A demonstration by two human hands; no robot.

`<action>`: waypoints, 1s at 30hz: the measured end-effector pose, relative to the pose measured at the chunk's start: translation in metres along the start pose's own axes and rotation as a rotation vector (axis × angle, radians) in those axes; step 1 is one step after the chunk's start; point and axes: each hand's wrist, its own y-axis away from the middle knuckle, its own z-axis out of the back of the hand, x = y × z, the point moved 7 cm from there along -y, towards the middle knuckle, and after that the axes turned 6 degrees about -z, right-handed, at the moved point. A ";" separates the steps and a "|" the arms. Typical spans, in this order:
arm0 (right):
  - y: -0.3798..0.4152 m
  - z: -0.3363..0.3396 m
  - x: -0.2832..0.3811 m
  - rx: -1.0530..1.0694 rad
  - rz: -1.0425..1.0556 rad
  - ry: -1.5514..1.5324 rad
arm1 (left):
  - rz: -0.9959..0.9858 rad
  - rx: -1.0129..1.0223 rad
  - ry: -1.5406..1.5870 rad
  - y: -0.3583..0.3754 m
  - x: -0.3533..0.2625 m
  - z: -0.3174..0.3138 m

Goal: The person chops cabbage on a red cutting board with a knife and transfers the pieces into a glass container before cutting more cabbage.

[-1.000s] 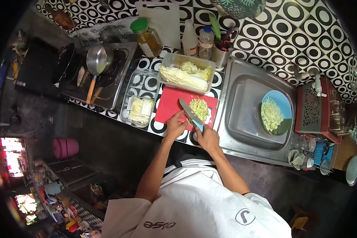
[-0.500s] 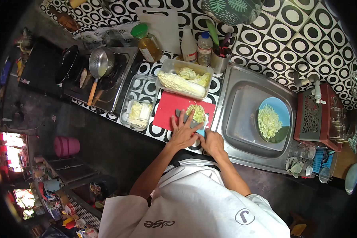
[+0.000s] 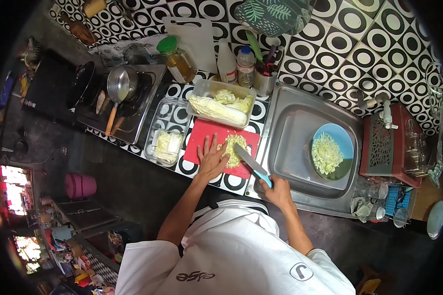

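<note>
My right hand [image 3: 279, 192] is closed round the blue handle of a knife [image 3: 250, 160], whose blade points up and left with its tip at the chopped cabbage [image 3: 235, 150]. My left hand [image 3: 213, 160] lies with spread fingers on the red cutting board [image 3: 198, 139], its fingertips at the left edge of the chopped pile. Behind the board a clear plastic container [image 3: 196, 89] holds pieces of cabbage [image 3: 216, 109]. To the left, a glass dish [image 3: 163, 109] has cut cabbage [image 3: 168, 146] at its near end.
A blue bowl [image 3: 343, 133] of shredded cabbage stands in the steel sink [image 3: 290, 147] on the right. On the left is a stove [image 3: 142, 118] with a pan [image 3: 122, 84]. Bottles [image 3: 245, 66] and a utensil holder [image 3: 265, 83] stand along the back wall.
The knife has swung out from under my left hand and moved right, lifting its blade into view. My left hand has shifted left off the blade. The camera view has moved slightly.
</note>
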 end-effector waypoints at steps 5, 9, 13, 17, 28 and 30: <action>0.006 -0.026 0.024 0.078 0.132 -0.393 | 0.176 -0.365 1.207 -0.005 0.012 0.000; -0.005 -0.068 0.028 0.181 0.181 -0.427 | 0.484 -0.269 1.793 0.003 0.000 -0.002; -0.012 -0.081 0.026 0.122 0.218 -0.330 | 0.685 -0.236 2.120 0.025 0.000 -0.005; -0.010 -0.088 0.025 0.073 0.236 -0.245 | 0.751 -0.183 1.998 0.039 0.013 -0.008; 0.008 -0.104 0.037 0.086 0.148 -0.348 | 0.643 -0.311 1.794 0.076 0.058 0.016; 0.004 -0.125 0.037 0.124 0.180 -0.263 | 0.648 -0.339 1.777 0.086 0.072 0.025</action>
